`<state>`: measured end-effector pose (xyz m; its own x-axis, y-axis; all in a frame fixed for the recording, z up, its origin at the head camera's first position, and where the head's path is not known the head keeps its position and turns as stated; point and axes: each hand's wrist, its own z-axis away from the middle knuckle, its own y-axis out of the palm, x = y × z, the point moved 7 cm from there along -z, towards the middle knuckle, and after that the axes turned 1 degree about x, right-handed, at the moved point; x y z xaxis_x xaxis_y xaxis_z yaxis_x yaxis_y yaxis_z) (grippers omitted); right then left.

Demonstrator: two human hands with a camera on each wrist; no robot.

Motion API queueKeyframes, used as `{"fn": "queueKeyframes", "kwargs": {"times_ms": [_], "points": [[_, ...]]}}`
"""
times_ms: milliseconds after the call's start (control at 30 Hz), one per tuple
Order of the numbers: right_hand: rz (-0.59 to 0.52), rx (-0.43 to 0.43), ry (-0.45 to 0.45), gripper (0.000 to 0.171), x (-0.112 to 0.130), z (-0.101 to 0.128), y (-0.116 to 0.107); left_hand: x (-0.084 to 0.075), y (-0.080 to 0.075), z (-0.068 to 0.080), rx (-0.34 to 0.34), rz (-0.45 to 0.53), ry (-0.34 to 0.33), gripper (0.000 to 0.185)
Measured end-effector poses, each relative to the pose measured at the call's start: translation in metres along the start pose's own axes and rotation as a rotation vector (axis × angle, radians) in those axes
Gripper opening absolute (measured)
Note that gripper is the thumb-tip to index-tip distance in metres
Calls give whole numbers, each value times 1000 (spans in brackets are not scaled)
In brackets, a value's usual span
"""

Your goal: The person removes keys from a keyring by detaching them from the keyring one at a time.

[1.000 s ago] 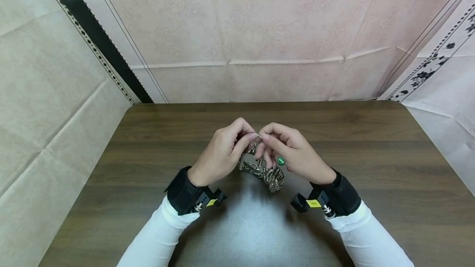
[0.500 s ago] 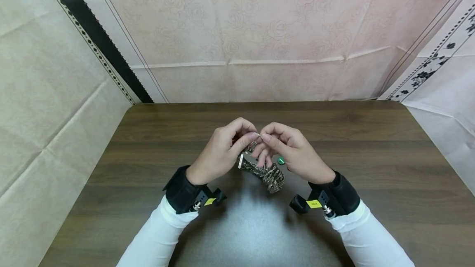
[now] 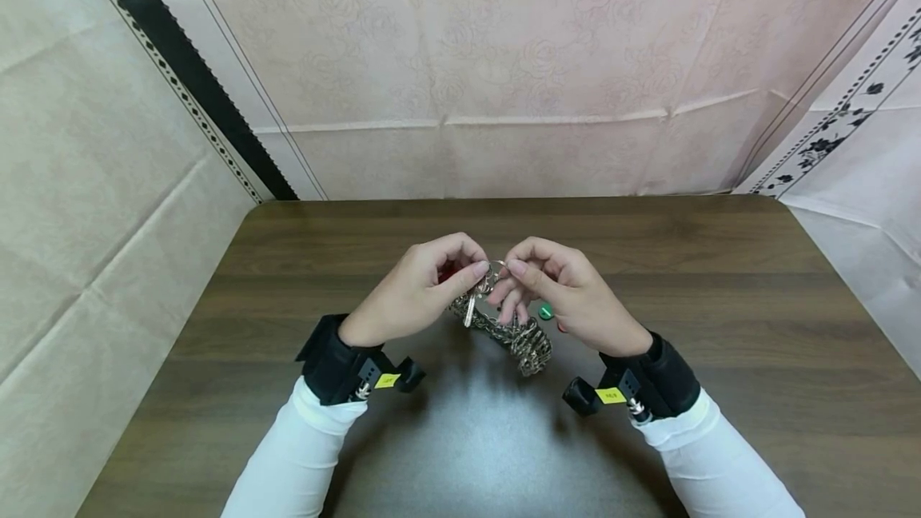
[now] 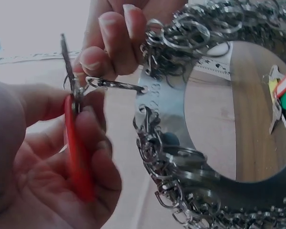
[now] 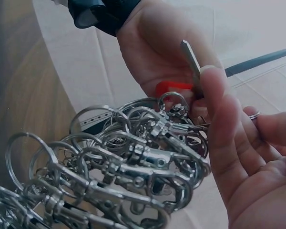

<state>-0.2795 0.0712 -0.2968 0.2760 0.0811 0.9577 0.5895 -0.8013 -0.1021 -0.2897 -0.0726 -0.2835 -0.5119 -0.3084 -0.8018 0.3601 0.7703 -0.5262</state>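
Observation:
My left hand grips a red key tag with a metal key on it. Thumb and forefinger of my right hand pinch a small split ring between the two hands. In the left wrist view a silver link runs from near the key to a hole in a flat, ring-shaped metal plate with stamped digits. Around that plate hang several swivel clasps with key rings. Exactly how key and ring are joined is hidden by the fingers.
Through the plate's opening, keys with yellow, red and green tags show on the brown wooden table. From above, a green tag lies beside the right hand. Pale patterned cloth stands behind the table.
My left hand has drawn a little to the left and away from the right hand, so the small ring shows between them. The right hand has barely moved.

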Motion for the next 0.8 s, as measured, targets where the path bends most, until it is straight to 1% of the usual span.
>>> {"fn": "queueKeyframes", "kwargs": {"times_ms": [133, 300, 533, 800], "points": [[10, -4, 20, 16, 0, 0, 2, -2, -4, 0, -51, 16, 16, 8], [2, -15, 35, 16, -1, 0, 3, -7, -4, 1, -89, 10, 44, 8], [-16, -18, 18, 16, 0, -1, 5, -16, -3, 2, -144, -67, 123, 6], [4, -33, 30, 16, 1, -1, 5, -23, -1, 3, -179, -136, 189, 5]]}}
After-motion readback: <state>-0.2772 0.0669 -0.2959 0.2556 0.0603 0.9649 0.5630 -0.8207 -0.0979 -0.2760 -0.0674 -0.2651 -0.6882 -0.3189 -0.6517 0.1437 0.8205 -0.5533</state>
